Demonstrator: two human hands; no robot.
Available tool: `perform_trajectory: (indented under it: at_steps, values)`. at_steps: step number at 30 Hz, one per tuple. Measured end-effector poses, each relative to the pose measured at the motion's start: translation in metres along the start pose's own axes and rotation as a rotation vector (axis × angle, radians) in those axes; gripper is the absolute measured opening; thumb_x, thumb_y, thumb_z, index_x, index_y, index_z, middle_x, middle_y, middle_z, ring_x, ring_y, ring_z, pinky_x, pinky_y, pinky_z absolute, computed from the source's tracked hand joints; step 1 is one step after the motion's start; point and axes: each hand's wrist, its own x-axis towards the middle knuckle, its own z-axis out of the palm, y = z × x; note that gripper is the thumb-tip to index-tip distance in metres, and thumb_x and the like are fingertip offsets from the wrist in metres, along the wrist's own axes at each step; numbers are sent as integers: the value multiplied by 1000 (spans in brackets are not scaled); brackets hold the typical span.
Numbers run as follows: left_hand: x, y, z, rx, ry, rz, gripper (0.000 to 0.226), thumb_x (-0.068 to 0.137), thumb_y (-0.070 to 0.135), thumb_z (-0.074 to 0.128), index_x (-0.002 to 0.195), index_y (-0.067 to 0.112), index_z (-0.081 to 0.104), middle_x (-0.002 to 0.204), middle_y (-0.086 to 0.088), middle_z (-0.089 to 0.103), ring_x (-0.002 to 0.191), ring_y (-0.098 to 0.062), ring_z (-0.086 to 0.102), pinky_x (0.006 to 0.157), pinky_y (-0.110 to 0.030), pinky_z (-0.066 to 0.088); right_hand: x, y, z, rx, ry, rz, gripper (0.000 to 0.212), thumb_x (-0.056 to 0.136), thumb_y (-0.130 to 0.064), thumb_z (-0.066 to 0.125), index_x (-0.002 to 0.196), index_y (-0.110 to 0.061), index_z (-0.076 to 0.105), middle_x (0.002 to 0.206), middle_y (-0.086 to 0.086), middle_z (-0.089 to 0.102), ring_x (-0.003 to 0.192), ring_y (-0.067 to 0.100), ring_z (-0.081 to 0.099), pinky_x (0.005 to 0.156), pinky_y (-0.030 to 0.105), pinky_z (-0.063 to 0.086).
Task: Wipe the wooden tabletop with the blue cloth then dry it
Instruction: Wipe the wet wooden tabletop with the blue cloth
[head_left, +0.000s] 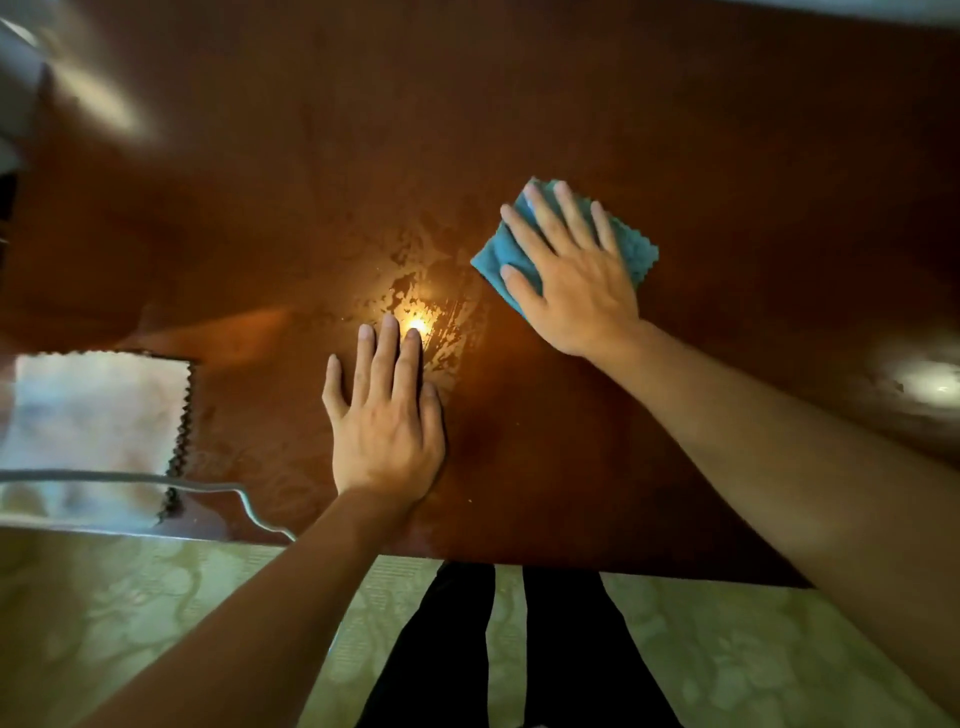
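On the tabletop (519, 104), the right hand (576, 275) presses the cloth (636, 247); the left hand (387, 421) lies flat nearer.

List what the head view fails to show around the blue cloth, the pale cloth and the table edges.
- Blue cloth: its middle is hidden under the right hand, flat on it.
- Pale cloth: cut off by the left frame edge, overexposed, so colour is unclear.
- Tabletop: far corners blurred by glare; wet streaks show only near the light's reflection, by the left hand.
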Motion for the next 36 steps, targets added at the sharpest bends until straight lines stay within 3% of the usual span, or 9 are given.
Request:
perform_trajectory:
  at_steps: [7, 11, 15, 19, 24, 28, 36]
  values:
    - [2, 5, -9, -175, 3, -50, 59, 100, 42, 35, 152, 15, 40, 164, -3, 27, 155, -19, 10, 124, -47, 1, -157, -104, 34, 110, 34, -20, 64, 105, -55, 28, 162, -24, 27, 171, 5, 19, 159, 29, 7, 127, 55, 10]
    - [-2, 11, -16, -171, -28, 2, 55, 99, 37, 37, 148, 13, 45, 163, -7, 30, 154, -23, 13, 122, -53, 5, -168, -106, 36, 154, 69, 3, 62, 105, -53, 40, 159, -24, 34, 169, 3, 25, 159, 25, 12, 128, 52, 12]
    - [-17, 58, -10, -140, -112, 206, 55, 102, 36, 29, 147, 11, 46, 162, -9, 31, 154, -24, 15, 120, -56, 6, -196, -65, 41, 189, 104, 92, 62, 103, -54, 46, 158, -27, 37, 169, 1, 26, 159, 23, 12, 128, 52, 12]
    - [-32, 120, 6, -94, -206, 330, 57, 102, 37, 26, 150, 12, 43, 164, -7, 27, 154, -24, 11, 120, -55, 6, -233, 20, 42, 135, 124, 264, 63, 104, -58, 36, 159, -28, 35, 169, 1, 24, 159, 23, 11, 129, 51, 10]
    - [-38, 166, 19, -59, -246, 407, 56, 102, 37, 29, 150, 12, 43, 163, -7, 30, 154, -25, 11, 120, -54, 6, -282, 142, 32, 106, 70, 585, 66, 105, -58, 20, 162, -25, 25, 170, 7, 19, 158, 30, 12, 127, 53, 8]
    - [-39, 179, 18, -38, -265, 404, 54, 101, 34, 33, 148, 11, 45, 162, -7, 31, 154, -25, 12, 120, -54, 9, -299, 214, 19, 130, 71, 814, 68, 104, -56, 21, 163, -22, 21, 171, 11, 17, 158, 33, 11, 126, 57, 10]
    - [-44, 153, 0, -12, -263, 287, 56, 99, 34, 33, 150, 14, 44, 163, -3, 29, 154, -21, 13, 121, -48, 7, -253, 216, 9, 196, 62, 929, 72, 101, -56, 13, 164, -22, 12, 172, 9, 7, 159, 32, 2, 126, 59, 4]
